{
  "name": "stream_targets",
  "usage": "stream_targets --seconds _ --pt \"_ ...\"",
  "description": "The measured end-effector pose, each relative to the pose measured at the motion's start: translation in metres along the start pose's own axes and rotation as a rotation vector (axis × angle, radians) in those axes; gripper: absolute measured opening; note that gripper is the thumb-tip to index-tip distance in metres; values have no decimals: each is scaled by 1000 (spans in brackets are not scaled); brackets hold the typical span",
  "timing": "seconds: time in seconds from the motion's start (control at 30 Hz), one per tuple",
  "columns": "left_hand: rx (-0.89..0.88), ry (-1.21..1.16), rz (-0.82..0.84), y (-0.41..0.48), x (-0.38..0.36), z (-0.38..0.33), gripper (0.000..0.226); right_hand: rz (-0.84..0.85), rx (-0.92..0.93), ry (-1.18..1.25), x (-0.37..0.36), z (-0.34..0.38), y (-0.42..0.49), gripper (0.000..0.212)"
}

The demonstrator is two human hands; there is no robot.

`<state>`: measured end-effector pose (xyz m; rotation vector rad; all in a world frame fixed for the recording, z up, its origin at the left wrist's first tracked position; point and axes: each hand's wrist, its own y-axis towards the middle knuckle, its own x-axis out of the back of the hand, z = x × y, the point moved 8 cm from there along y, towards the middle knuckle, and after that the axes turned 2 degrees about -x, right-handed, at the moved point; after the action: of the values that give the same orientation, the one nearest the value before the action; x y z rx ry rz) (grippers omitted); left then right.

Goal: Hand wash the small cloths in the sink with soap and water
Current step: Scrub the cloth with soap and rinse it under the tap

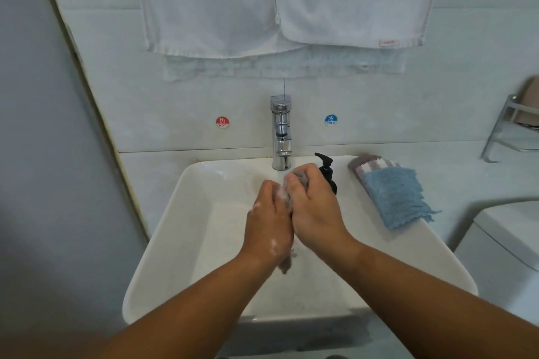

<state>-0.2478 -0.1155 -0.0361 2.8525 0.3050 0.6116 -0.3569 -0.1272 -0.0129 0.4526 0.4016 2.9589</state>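
Suds [274, 245] cling to both of my grips and to the grey cloth [300, 178] bunched between them, over the middle of the sink [163, 242]. My left grip [269, 221] is curled round the lower part of the cloth, whose tail hangs down past the wrist. My right grip [313, 207] clamps the upper bunch, just in front of the tap [280, 137] and the soap bottle [328, 173]. I can make out no stream from the tap.

By my reading, this cloth is wetted, soaped and in mid-scrub; rinsing and wringing are not yet done. Two more wait on the desk [151, 166] at the sink's right edge: a blue cloth [393, 198] lying on a striped cloth [368, 165]. Both look dry and unwashed, though I can't be sure. I judge the job well short of halfway.
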Motion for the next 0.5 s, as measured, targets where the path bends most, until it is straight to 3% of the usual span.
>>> stream_targets --seconds 0.1,0.23,0.37,0.5 --pt "-74 -7 18 -7 -2 -16 20 -69 -110 42 4 -20 7 16" --pt "-44 8 -121 11 20 -15 21 71 -92 39 -14 -20 -19 16" --pt "-28 46 6 6 3 -1 22 -15 32 29 -2 2 -6 12" --pt "-89 6 7 -1 0 -14 20 -92 -131 36 3 -22 8 17"
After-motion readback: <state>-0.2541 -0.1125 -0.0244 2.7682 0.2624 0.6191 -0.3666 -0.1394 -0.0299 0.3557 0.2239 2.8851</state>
